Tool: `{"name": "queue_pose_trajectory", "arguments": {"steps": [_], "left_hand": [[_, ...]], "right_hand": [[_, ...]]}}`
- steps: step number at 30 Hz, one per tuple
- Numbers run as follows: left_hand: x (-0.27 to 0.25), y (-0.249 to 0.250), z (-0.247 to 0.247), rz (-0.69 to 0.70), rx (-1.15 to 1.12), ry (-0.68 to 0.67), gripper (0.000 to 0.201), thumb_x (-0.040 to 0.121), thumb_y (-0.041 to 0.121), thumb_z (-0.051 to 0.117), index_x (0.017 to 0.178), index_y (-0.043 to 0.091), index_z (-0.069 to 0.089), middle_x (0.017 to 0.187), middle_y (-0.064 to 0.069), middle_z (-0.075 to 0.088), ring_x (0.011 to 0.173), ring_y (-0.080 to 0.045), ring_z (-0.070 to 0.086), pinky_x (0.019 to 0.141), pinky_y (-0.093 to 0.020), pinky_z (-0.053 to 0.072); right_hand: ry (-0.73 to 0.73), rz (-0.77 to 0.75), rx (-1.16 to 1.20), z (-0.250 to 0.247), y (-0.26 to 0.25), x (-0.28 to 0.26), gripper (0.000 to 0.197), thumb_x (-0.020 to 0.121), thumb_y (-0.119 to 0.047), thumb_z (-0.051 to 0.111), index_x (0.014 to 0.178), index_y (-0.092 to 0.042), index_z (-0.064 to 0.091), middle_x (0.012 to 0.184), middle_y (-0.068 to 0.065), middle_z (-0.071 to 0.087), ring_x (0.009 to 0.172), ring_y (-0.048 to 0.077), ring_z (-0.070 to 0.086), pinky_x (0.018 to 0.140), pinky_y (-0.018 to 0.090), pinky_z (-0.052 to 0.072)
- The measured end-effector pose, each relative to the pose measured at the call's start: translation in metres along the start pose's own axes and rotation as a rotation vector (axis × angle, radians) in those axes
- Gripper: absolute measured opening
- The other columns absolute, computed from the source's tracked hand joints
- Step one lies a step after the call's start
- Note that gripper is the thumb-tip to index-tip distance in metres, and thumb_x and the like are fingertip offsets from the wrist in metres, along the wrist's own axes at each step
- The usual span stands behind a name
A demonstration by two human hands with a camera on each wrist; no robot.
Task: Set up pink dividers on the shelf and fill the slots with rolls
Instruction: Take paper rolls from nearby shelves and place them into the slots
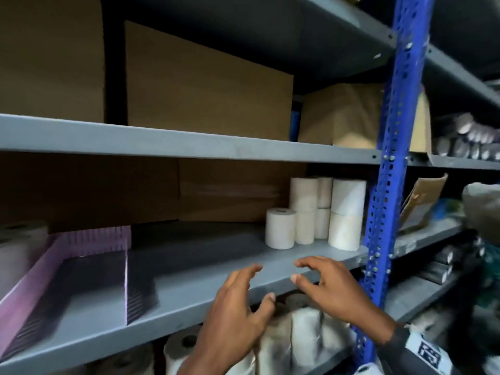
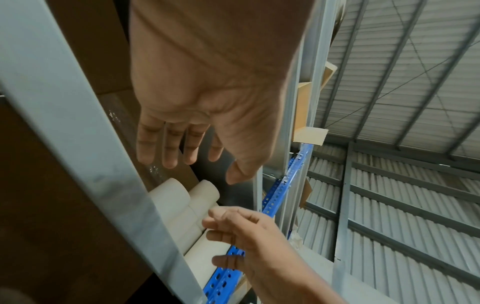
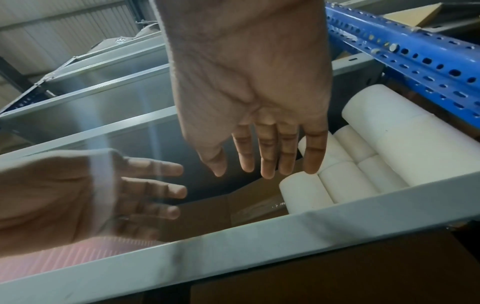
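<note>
Pink dividers [image 1: 81, 247] stand on the left part of the grey shelf [image 1: 189, 288], forming a slot with a thin upright panel [image 1: 126, 282]. Several white rolls [image 1: 313, 212] are stacked at the shelf's right end, by the blue post; they also show in the wrist views as rolls [image 3: 363, 156] and rolls [image 2: 182, 207]. My left hand [image 1: 243, 290] and right hand [image 1: 319, 277] hover side by side at the shelf's front edge, below the rolls. Both are empty, fingers loosely spread. Left hand [image 2: 187, 148] and right hand [image 3: 265, 156] touch nothing.
A blue perforated upright [image 1: 387, 169] bounds the shelf on the right. Cardboard boxes [image 1: 208, 82] fill the shelf above and line the back. More rolls in plastic wrap [image 1: 297, 328] lie on the shelf below. Another roll [image 1: 19, 244] sits at far left.
</note>
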State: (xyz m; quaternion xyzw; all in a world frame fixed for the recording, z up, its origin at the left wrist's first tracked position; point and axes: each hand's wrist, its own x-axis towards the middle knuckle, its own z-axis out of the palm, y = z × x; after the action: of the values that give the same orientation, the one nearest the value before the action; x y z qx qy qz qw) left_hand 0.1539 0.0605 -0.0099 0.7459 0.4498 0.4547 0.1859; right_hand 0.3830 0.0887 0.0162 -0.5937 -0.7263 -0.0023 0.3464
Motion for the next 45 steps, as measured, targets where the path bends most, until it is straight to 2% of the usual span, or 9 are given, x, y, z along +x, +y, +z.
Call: {"name": "queue_pose_trajectory", "arguments": {"steps": [6,11,17,22,24,31,37,40,45], "left_hand": [[0.104,-0.008,0.026,-0.138,0.095,-0.108,0.058,0.091,0.043,0.069,0.144,0.029,0.051,0.137,0.001,0.059,0.123,-0.016,0.059,0.101,-0.028,0.048],[0.182,-0.019,0.040,-0.189,0.096,-0.277,0.044,0.090,0.035,0.069,0.132,0.023,0.063,0.123,0.006,0.068,0.107,-0.012,0.063,0.090,-0.022,0.048],[0.244,-0.044,0.057,-0.238,0.082,-0.416,0.049,0.089,0.029,0.074,0.135,0.016,0.064,0.133,-0.006,0.067,0.120,-0.025,0.063,0.101,-0.035,0.052],[0.277,-0.064,0.071,-0.238,-0.065,-0.465,0.049,0.091,0.021,0.077,0.137,0.012,0.061,0.123,-0.006,0.068,0.098,-0.017,0.065,0.043,-0.007,0.041],[0.286,-0.070,0.075,-0.245,-0.097,-0.506,0.051,0.087,0.023,0.082,0.133,0.013,0.063,0.109,-0.001,0.067,0.080,-0.005,0.058,0.037,-0.008,0.039],[0.290,-0.076,0.071,-0.258,-0.089,-0.590,0.056,0.078,0.036,0.089,0.127,0.022,0.068,0.121,-0.001,0.071,0.110,-0.018,0.064,0.072,-0.025,0.049],[0.282,-0.071,0.063,-0.192,-0.135,-0.640,0.053,0.077,0.013,0.089,0.127,0.012,0.069,0.101,0.009,0.073,0.097,-0.010,0.065,0.065,-0.009,0.050],[0.267,-0.059,0.056,-0.148,-0.160,-0.641,0.062,0.077,0.001,0.086,0.134,0.005,0.063,0.129,-0.005,0.070,0.122,-0.019,0.063,0.105,-0.031,0.051],[0.224,-0.018,0.038,-0.025,-0.133,-0.598,0.069,0.077,0.010,0.088,0.139,0.013,0.058,0.135,-0.004,0.067,0.126,-0.022,0.062,0.111,-0.041,0.048]], "right_hand": [[-0.006,0.034,0.005,0.003,0.032,0.052,0.042,0.084,-0.053,0.066,0.122,-0.032,0.066,0.118,-0.011,0.065,0.102,0.006,0.060,0.091,0.024,0.045],[-0.027,0.019,-0.076,-0.001,0.044,0.117,0.053,0.087,-0.056,0.059,0.133,-0.028,0.059,0.135,-0.005,0.059,0.122,0.016,0.055,0.102,0.034,0.046],[-0.074,-0.028,-0.231,0.011,0.048,0.182,0.055,0.086,-0.055,0.060,0.134,-0.028,0.060,0.135,0.009,0.059,0.126,0.026,0.053,0.103,0.032,0.044],[-0.223,0.046,-0.378,0.031,0.055,0.218,0.066,0.086,-0.066,0.056,0.145,-0.037,0.044,0.142,0.007,0.036,0.133,0.030,0.034,0.112,0.035,0.033],[-0.228,0.047,-0.386,0.037,0.060,0.221,0.068,0.086,-0.067,0.056,0.146,-0.039,0.041,0.141,0.005,0.032,0.133,0.029,0.031,0.113,0.035,0.031],[-0.174,-0.002,-0.262,0.036,0.064,0.213,0.068,0.082,-0.059,0.068,0.143,-0.039,0.047,0.135,0.000,0.030,0.131,0.022,0.033,0.112,0.029,0.031],[-0.110,-0.122,-0.223,0.025,0.062,0.189,0.072,0.079,-0.058,0.069,0.143,-0.031,0.050,0.136,-0.001,0.035,0.131,0.022,0.037,0.112,0.033,0.036],[-0.068,-0.166,-0.174,0.015,0.056,0.171,0.069,0.078,-0.053,0.072,0.140,-0.027,0.055,0.137,-0.003,0.037,0.132,0.021,0.040,0.111,0.036,0.039],[-0.018,-0.228,0.024,-0.021,0.040,0.130,0.054,0.079,-0.044,0.080,0.128,-0.028,0.065,0.125,-0.018,0.038,0.124,0.013,0.046,0.105,0.037,0.046]]}}
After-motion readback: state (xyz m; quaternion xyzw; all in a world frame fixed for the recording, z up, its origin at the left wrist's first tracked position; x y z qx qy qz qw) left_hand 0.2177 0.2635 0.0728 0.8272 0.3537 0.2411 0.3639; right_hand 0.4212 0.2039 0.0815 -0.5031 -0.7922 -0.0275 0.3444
